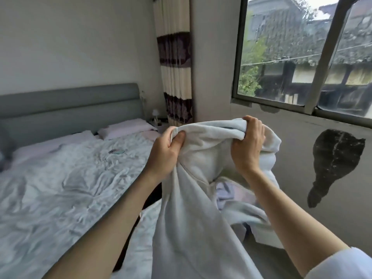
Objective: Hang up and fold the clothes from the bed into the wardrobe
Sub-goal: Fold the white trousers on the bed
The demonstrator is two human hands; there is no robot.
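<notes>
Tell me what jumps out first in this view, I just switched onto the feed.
Front and centre, a pale garment is held up in the air, its top edge bunched in the left hand and the right hand, fingers curled round the cloth. To the left lies the bed with rumpled light sheets and a grey headboard. On the right wall, below the window, a large dark patch stands out.

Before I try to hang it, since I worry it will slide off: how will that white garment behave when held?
Likely floppy: the white garment sags and bunches between the left hand and right hand. Probably soft and thickish, judging by its rounded folds, so fairly weighty. It looks fleecy rather than slick, so it should grip a hanger reasonably.
</notes>
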